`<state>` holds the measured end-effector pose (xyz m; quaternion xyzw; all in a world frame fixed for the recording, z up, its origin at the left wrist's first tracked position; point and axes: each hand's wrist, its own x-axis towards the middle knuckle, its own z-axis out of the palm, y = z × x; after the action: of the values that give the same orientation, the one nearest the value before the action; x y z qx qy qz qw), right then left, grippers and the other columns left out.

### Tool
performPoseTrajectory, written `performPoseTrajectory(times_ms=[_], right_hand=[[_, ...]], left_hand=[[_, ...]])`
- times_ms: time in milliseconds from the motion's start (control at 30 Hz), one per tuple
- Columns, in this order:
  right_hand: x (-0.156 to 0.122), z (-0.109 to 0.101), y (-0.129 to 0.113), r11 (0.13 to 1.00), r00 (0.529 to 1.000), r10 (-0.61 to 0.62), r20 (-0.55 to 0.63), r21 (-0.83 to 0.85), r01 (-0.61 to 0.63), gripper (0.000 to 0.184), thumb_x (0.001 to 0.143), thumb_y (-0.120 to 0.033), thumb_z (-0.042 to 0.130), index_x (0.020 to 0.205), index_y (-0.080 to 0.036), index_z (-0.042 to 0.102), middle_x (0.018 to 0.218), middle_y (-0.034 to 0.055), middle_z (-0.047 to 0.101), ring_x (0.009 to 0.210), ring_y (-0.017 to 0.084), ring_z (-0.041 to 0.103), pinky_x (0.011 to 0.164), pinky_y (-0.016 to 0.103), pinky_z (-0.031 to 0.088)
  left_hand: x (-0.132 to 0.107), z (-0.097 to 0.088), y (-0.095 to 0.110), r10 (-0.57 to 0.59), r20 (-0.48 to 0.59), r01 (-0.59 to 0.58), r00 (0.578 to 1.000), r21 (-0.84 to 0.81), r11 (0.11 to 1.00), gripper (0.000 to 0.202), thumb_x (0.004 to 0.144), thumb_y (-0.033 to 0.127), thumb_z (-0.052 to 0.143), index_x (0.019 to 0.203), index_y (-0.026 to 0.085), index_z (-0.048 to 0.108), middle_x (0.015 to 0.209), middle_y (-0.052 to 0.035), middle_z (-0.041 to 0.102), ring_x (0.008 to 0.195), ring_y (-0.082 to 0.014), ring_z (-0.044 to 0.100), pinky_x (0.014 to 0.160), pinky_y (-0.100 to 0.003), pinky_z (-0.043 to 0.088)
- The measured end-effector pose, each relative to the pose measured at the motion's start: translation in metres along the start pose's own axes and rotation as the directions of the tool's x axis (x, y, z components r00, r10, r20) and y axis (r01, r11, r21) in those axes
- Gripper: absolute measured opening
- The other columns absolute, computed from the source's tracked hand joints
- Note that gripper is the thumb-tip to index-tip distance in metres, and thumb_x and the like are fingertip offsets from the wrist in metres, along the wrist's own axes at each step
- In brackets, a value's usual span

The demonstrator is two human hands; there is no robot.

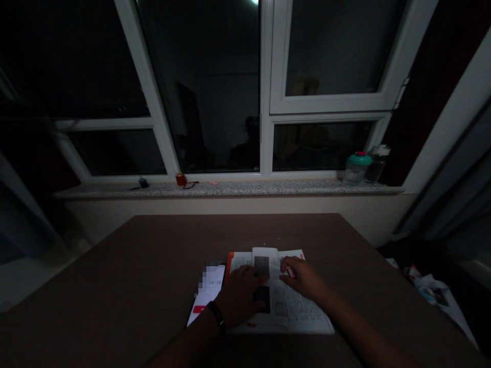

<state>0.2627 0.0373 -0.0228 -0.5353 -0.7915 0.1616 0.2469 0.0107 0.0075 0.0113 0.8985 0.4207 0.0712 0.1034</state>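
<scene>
An open book (307,306) with printed text and dark pictures lies on the brown table. A narrower sheet or folded page stands out past its top edge near the middle. My left hand (243,295), with a dark band on its wrist, lies flat over the left page, fingers apart. On the right page rests my right hand (301,276), its fingers closed around a small pink object (291,272) whose kind I cannot make out. A lit phone (209,286) showing digits and a red button lies left of the book, beside my left forearm.
The table (153,266) reaches toward a stone windowsill (238,189). On the sill stand a teal-lidded bottle (356,168), a clear bottle (378,163), a small red container (180,179) and a small dark item (143,182). Papers (437,294) lie beyond the table's right edge.
</scene>
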Motion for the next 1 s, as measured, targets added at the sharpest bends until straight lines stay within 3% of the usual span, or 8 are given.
performPoseTrajectory(times_ms=[200, 333, 433, 633, 833, 1000], right_hand=[[-0.008, -0.003, -0.002, 0.995, 0.997, -0.076, -0.005, 0.066, 0.076, 0.021, 0.076, -0.022, 0.069, 0.095, -0.023, 0.06, 0.088, 0.0017, 0.061, 0.082, 0.02, 0.057, 0.072, 0.028, 0.042], [-0.007, -0.004, -0.004, 0.983, 0.986, -0.115, -0.12, 0.131, 0.131, 0.021, 0.088, -0.016, 0.049, 0.105, -0.02, 0.06, 0.1, 0.0075, 0.062, 0.093, 0.022, 0.058, 0.083, 0.034, 0.045], [-0.004, -0.005, -0.003, 0.971, 0.976, -0.131, -0.171, 0.174, 0.161, 0.029, 0.089, -0.011, 0.039, 0.104, -0.02, 0.062, 0.103, 0.0092, 0.062, 0.099, 0.023, 0.058, 0.087, 0.037, 0.046], [-0.004, -0.005, -0.005, 0.968, 0.968, -0.092, -0.232, 0.206, 0.141, 0.026, 0.092, -0.022, 0.046, 0.113, -0.021, 0.06, 0.103, 0.0083, 0.065, 0.093, 0.022, 0.062, 0.082, 0.034, 0.048], [-0.006, 0.004, -0.008, 0.955, 0.987, -0.007, -0.159, 0.293, 0.054, 0.026, 0.087, -0.023, 0.054, 0.113, -0.021, 0.054, 0.085, 0.001, 0.066, 0.066, 0.016, 0.059, 0.062, 0.025, 0.044], [-0.003, 0.01, -0.01, 0.946, 0.986, -0.016, -0.164, 0.315, 0.068, 0.02, 0.084, -0.02, 0.055, 0.104, -0.021, 0.054, 0.081, -0.0008, 0.062, 0.071, 0.016, 0.057, 0.064, 0.024, 0.042]], left_hand=[[-0.002, 0.007, 0.002, 0.012, -0.007, -0.011, 1.0, 0.04, 0.999, 0.064, 0.082, 0.026, 0.073, 0.14, 0.036, 0.047, 0.149, -0.0094, 0.038, 0.136, -0.0382, 0.032, 0.109, -0.058, 0.028], [-0.003, 0.005, 0.006, 0.049, -0.02, -0.048, 0.999, 0.015, 0.999, 0.063, 0.081, 0.02, 0.069, 0.14, 0.031, 0.048, 0.15, -0.0061, 0.037, 0.138, -0.0346, 0.029, 0.112, -0.055, 0.026], [-0.001, 0.002, 0.009, 0.052, 0.011, -0.052, 0.999, 0.002, 0.999, 0.061, 0.083, 0.019, 0.065, 0.14, 0.03, 0.047, 0.15, -0.0036, 0.039, 0.139, -0.0315, 0.03, 0.113, -0.054, 0.025], [0.001, 0.0, 0.009, -0.006, 0.013, 0.005, 1.0, 0.031, 1.0, 0.057, 0.088, 0.022, 0.062, 0.142, 0.027, 0.045, 0.152, -0.0046, 0.038, 0.139, -0.0307, 0.03, 0.113, -0.053, 0.025], [0.0, 0.002, 0.008, -0.014, 0.009, 0.014, 1.0, 0.009, 1.0, 0.059, 0.087, 0.029, 0.066, 0.142, 0.029, 0.044, 0.152, -0.0056, 0.038, 0.139, -0.0326, 0.029, 0.112, -0.055, 0.024], [0.001, -0.001, 0.01, -0.015, 0.024, 0.014, 1.0, 0.024, 1.0, 0.06, 0.087, 0.031, 0.067, 0.143, 0.027, 0.044, 0.152, -0.0064, 0.038, 0.14, -0.0328, 0.028, 0.113, -0.054, 0.024]])
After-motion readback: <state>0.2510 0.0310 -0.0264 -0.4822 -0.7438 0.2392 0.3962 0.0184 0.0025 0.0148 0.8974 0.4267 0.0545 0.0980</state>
